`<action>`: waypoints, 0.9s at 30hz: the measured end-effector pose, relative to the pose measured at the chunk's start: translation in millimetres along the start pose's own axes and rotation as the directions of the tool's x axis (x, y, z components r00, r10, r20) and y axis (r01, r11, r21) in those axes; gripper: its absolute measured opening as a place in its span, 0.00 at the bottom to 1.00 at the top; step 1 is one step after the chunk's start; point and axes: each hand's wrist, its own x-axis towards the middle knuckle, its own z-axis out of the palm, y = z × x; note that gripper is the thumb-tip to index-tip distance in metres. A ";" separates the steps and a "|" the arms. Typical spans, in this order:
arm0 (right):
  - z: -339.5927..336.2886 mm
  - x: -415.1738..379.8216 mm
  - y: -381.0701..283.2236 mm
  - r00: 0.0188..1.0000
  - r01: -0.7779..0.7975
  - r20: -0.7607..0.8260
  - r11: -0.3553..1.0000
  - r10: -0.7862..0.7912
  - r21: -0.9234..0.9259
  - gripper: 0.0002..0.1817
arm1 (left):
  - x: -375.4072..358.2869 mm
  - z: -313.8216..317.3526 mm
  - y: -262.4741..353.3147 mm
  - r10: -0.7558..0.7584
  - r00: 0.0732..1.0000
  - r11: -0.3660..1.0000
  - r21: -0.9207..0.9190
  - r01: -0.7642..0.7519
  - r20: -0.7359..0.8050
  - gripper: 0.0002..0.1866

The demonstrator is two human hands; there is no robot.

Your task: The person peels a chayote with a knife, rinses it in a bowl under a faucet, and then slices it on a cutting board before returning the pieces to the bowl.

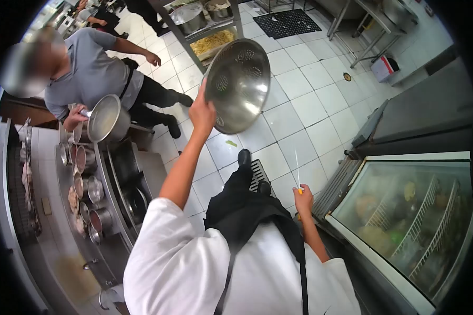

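Observation:
My left hand [202, 111] is raised and closed on the rim of a metal colander [244, 86]. The bowl is tilted on its side, with clusters of small holes showing in its wall. Lower down on the right, my right hand [304, 200] is closed around the yellow handle of a knife [297, 164]. Its thin blade points forward, away from my body. The colander and the knife are well apart.
At left a co-worker [92, 65] holds a saucepan [109, 118]. Several metal pots [101, 220] line the counter beside me. A glass-doored fridge [404, 215] stands close on my right. Ahead are a rack [194, 34] and a black floor mat [287, 24]; a green scrap [231, 143] lies on the tiles.

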 end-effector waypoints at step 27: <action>180.3 -122.5 -26.5 0.271 0.932 0.885 0.333 -0.378 -0.143 0.25 | -665.8 -708.2 -37.2 -0.735 -0.138 0.464 -0.640 0.613 -0.664 0.22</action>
